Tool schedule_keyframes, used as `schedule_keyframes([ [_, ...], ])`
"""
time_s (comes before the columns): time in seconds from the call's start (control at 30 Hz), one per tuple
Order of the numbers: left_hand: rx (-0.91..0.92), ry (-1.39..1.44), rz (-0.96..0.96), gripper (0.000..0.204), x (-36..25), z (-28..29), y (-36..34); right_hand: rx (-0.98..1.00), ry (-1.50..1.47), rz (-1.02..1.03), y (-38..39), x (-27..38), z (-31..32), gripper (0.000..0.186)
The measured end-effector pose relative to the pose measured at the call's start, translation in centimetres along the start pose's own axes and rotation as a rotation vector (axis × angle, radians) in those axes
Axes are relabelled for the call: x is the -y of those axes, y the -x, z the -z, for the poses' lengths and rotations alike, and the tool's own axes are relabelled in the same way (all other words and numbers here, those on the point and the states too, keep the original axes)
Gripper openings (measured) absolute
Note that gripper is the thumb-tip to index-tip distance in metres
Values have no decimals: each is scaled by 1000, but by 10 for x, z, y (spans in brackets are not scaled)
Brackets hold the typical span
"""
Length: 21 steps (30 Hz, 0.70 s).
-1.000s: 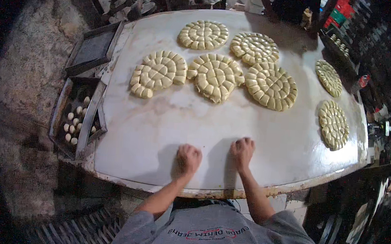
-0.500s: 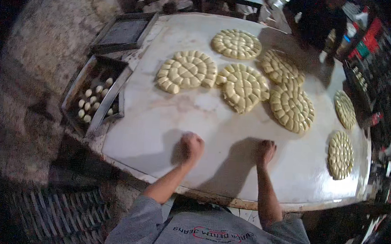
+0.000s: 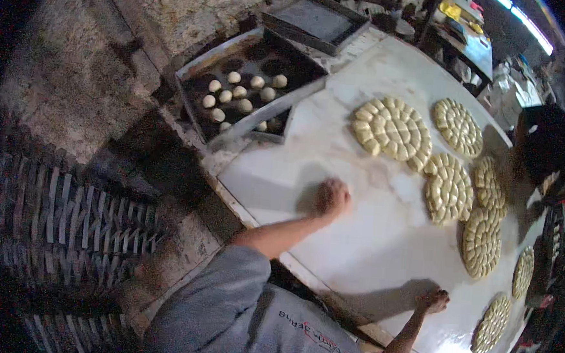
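My left hand (image 3: 334,198) is curled closed, low over the pale tabletop (image 3: 337,128) near its left side. Farther right, close to the near edge, my right hand (image 3: 433,301) is curled in the same way. Whatever lies under or inside either set of fingers is hidden. Beyond my left hand sits a round of dough pieces (image 3: 394,130) packed in rings. A second round (image 3: 458,127) lies farther back, and a third (image 3: 448,188) lies to the right of the first. The round nearest my right hand (image 3: 482,244) touches another one (image 3: 490,186) behind it.
At the left corner stands a dark metal tray (image 3: 192,64) with several dough balls (image 3: 239,92). Behind it is a second tray (image 3: 315,20). Two more dough rounds, one farther (image 3: 523,272) and one nearer (image 3: 492,324), lie along the right side. Another person (image 3: 543,144) is at the far right.
My view has swung left and tilted, so the table appears turned and the tray of dough balls shows more fully. Both hands stay curled at the tabletop.
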<state>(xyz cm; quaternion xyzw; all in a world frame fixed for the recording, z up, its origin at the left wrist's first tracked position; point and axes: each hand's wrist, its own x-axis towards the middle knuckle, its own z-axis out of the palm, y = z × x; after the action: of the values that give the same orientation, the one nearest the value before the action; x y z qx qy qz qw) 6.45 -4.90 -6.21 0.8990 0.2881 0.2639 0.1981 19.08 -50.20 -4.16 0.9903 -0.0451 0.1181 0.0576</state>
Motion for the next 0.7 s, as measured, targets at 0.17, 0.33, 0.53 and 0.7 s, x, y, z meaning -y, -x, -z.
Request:
schedule_keyframes([
  [0.17,147,93,-278,20,28,84,47,20,-259,-42,51,23,13,25],
  [0.33,1309,515,-132,21,75,190,-17,371,-1217,-17,93,11,12,36],
  [0.53,382,775,-62,30,200,373,-153,442,-1365,378,131,319,218,46],
  [0.7,90,-27,191,40,367,378,-215,946,-1566,614,143,535,358,48],
])
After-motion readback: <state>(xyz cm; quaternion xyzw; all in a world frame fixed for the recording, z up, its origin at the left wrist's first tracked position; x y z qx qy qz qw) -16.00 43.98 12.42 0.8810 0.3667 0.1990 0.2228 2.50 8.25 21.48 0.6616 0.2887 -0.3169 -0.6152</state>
